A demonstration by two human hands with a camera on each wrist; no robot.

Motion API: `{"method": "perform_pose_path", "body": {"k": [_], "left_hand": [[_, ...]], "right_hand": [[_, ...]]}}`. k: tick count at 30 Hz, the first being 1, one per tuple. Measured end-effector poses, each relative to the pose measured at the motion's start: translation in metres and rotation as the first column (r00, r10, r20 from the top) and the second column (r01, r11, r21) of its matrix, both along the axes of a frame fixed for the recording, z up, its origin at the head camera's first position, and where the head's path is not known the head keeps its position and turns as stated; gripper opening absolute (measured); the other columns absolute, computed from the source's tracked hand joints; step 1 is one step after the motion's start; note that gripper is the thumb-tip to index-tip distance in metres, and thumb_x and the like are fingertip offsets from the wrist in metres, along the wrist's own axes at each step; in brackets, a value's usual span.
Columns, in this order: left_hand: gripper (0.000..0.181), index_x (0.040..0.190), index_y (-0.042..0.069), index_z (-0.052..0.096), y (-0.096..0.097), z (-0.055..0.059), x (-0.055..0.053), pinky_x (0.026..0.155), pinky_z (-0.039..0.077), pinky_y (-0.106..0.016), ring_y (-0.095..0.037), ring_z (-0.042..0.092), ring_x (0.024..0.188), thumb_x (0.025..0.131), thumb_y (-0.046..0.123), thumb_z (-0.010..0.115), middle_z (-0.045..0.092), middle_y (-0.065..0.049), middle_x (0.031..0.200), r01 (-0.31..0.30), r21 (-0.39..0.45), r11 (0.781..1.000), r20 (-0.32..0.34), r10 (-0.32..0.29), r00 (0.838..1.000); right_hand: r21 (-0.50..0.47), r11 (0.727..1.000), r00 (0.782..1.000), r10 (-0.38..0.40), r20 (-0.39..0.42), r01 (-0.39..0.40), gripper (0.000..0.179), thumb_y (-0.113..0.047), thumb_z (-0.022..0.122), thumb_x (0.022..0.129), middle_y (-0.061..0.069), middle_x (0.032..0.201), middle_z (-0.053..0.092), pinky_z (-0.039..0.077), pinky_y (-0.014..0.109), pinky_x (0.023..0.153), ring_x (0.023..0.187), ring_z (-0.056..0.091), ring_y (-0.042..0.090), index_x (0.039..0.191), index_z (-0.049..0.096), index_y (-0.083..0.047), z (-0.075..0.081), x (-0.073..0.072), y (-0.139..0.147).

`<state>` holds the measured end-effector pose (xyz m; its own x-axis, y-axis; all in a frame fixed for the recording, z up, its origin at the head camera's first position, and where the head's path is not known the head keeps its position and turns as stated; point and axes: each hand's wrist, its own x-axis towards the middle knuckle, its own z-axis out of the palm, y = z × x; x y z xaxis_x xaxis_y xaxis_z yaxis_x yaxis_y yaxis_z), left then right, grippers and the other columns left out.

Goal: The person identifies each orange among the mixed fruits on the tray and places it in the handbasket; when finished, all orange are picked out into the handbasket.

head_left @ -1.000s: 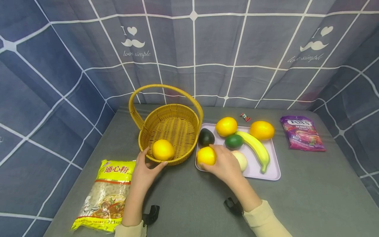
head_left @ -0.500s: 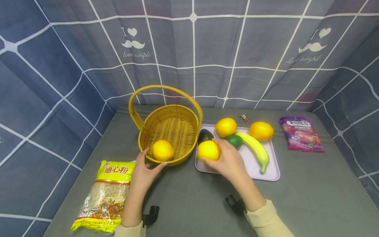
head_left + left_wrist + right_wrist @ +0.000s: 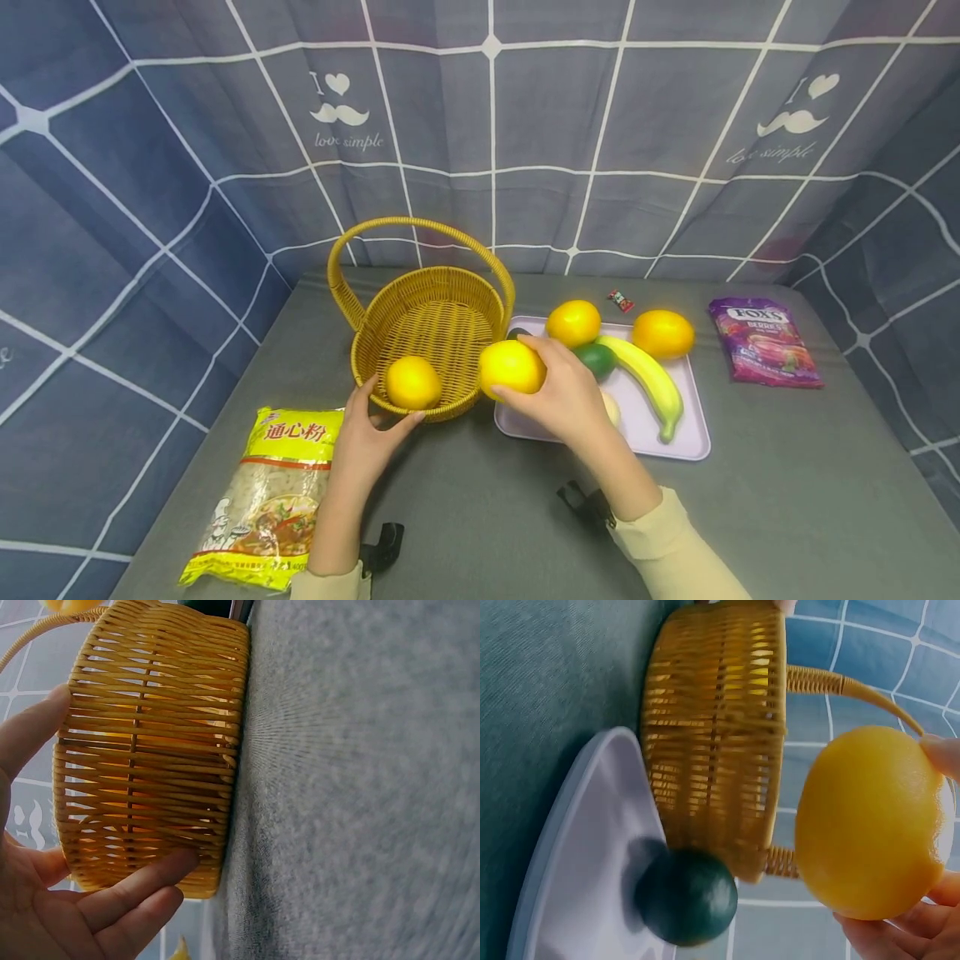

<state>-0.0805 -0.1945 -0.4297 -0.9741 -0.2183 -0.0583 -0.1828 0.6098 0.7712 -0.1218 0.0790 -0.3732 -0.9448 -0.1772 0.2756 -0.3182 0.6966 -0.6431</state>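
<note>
OK, yellow printed plastic food bag [image 3: 262, 500] lies just left of left hand [image 3: 367, 446]. Left hand holds the near rim of golden woven wicker basket [image 3: 450, 325]; yellow-orange oval fruit [image 3: 413, 383] inside, just beyond those fingers. Right hand [image 3: 562, 392] grasps glossy yellow rounded fruit [image 3: 510, 369], raised off lilac rectangular tray [image 3: 693, 437], near basket's right side. Curved yellow banana [image 3: 648, 375] right of that grip, purple candy bag [image 3: 765, 342] farther right.

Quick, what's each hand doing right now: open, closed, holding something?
Left hand: holding the basket.
Right hand: closed around a yellow fruit.
</note>
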Motion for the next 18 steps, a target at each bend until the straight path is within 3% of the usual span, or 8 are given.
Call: {"method": "perform_pose_path", "body": {"k": [11,18], "left_hand": [[0.101,0.152,0.012,0.025,0.001,0.000,-0.001,0.085,0.048,-0.051,-0.036,0.059,0.108,0.076,0.056,0.075,0.018,-0.020,0.155,-0.001,-0.002,1.000,-0.009,0.001,1.000],[0.102,0.152,0.012,0.025,0.001,-0.001,-0.001,0.086,0.047,-0.052,-0.036,0.059,0.108,0.076,0.056,0.076,0.018,-0.021,0.155,-0.007,-0.006,1.000,-0.007,0.007,1.000]], "right_hand": [[-0.025,0.996,0.995,0.085,-0.055,-0.086,0.071,-0.052,0.079,0.072,0.002,0.118,0.062,0.049,0.041,0.085,0.102,0.058,0.021,0.128,0.060,-0.013,-0.003,-0.015,-0.035],[-0.035,0.995,0.993,0.090,-0.075,-0.093,0.071,-0.051,0.079,0.072,0.001,0.120,0.062,0.049,0.041,0.086,0.105,0.058,0.020,0.128,0.059,-0.012,-0.012,-0.026,-0.047]]}}
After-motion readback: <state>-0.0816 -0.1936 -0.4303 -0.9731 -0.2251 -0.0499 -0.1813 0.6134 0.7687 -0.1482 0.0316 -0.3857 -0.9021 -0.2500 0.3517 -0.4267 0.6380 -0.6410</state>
